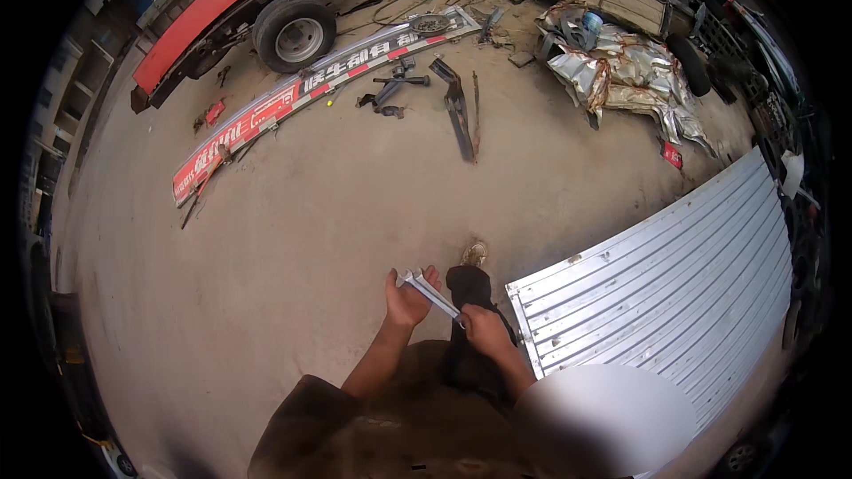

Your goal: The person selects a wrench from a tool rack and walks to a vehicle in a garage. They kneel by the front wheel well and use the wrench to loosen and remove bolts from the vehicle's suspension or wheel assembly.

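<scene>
Two silver wrenches [435, 295], lying close side by side, slant in front of my body. My right hand [485, 328] is closed round their lower ends. Their upper heads lie over my left hand [408, 302], which is cupped palm up with thumb and fingers apart. Whether the left palm touches the metal is hard to tell. Just beyond my right hand shows my dark trouser leg [468, 288] with a dusty shoe [475, 254].
Ribbed metal sheet [657, 275] lies at right. Ahead are a long red-and-white panel [311, 89], steel brackets [457, 111] and crumpled scrap metal [626, 71]. A red truck frame with a wheel [297, 35] stands far left. A blurred pale disc [612, 417] covers the lower right.
</scene>
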The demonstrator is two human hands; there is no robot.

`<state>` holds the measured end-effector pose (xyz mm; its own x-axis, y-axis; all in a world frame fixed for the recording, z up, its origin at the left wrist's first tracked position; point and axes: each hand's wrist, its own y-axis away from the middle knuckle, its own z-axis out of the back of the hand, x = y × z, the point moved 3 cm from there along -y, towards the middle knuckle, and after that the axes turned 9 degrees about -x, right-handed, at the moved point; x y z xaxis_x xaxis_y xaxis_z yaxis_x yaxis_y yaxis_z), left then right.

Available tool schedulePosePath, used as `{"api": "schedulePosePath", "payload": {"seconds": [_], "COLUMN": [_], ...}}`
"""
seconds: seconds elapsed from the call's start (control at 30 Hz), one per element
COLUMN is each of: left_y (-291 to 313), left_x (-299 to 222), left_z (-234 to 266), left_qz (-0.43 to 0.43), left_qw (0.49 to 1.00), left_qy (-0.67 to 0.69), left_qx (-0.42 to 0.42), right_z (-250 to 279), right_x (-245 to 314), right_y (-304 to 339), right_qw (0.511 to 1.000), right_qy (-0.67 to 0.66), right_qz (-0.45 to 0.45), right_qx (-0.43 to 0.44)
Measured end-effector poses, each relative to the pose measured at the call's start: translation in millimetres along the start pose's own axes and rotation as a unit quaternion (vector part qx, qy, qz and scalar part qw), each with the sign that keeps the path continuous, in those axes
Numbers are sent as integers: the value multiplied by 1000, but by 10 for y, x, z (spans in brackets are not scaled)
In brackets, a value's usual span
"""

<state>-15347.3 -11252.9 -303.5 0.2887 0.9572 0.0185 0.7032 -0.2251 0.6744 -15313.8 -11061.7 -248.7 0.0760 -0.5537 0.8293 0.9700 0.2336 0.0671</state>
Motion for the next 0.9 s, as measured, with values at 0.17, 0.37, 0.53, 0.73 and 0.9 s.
{"api": "schedulePosePath", "payload": {"seconds": [0.17, 0.37, 0.53, 0.73, 0.9], "left_y": [-1305, -2340, -3948, -5589, -5958], "left_x": [-25, 10, 104, 167, -29], "left_z": [-1625, -3628, -4214, -5658, -7641], "left_qz": [-15, -53, 6, 33, -45], "left_qw": [992, 982, 998, 991, 981], "left_qy": [-77, -118, -53, -90, -105], "left_qx": [96, 141, 28, 89, 156], "right_z": [910, 2275, 2718, 3486, 4711], "right_x": [-549, -328, -1026, -1914, -1366], "right_y": [-1557, -3225, -4800, -6494, -7912], "right_qw": [1000, 981, 998, 1000, 989], "right_qy": [-25, -124, -10, 25, -101], "right_qz": [-1, 17, -3, -4, 54], "right_qx": [-11, -148, -70, -18, -97]}}
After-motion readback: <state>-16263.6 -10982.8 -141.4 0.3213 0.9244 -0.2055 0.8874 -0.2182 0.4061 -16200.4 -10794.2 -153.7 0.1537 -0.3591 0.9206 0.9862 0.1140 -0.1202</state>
